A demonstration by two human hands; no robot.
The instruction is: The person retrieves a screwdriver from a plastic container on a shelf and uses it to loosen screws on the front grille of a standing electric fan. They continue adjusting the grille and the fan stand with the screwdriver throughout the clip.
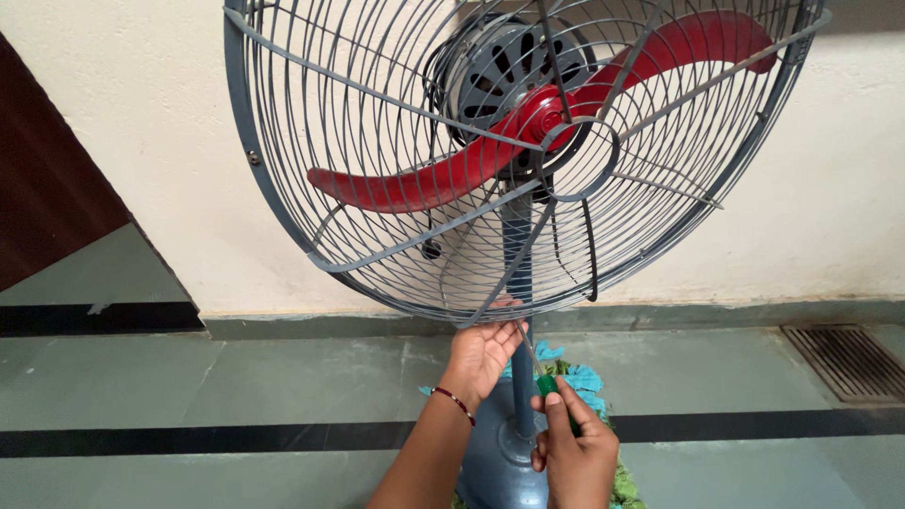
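A grey pedestal fan stands before me, its wire cage (pixel 283 188) tilted toward me with red blades (pixel 415 184) and a grey motor (pixel 509 71) behind them. My left hand (pixel 483 353), with a dark red thread around the wrist, grips the bottom rim of the cage. My right hand (pixel 575 452) holds a green-handled screwdriver (pixel 545 385) whose thin shaft points up toward that bottom rim. The fan's pole (pixel 520 377) runs down between my hands to the round grey base (pixel 495 462).
A cream wall (pixel 141 123) rises behind the fan, with a dark wooden edge (pixel 38 188) at the left. The floor is grey-green tile with black stripes (pixel 189 438). A metal floor grate (pixel 848 363) lies at the right. A blue and green rag mat (pixel 589 386) sits under the base.
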